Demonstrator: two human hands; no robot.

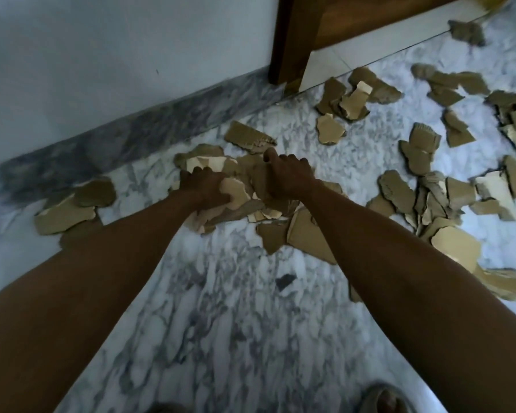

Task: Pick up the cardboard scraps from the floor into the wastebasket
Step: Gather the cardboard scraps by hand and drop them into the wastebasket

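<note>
Both hands — left hand (204, 186), right hand (286, 174) — apparently grip torn, jagged brown cardboard scraps (242, 201) on the veined white marble floor (236, 323).

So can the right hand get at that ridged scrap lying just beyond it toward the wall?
Probably yes: the ridged scrap lies just past the right hand, nothing between, though that hand already grips scraps.

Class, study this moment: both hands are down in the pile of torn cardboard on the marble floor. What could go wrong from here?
1. The left hand and right hand grip a loose, layered pile of scraps; lifted together, pieces may slide out and scatter again.
2. No wastebasket is in view, so the load may have to be carried, shedding bits.
3. A scrap beside the wooden post could easily be missed.
</note>
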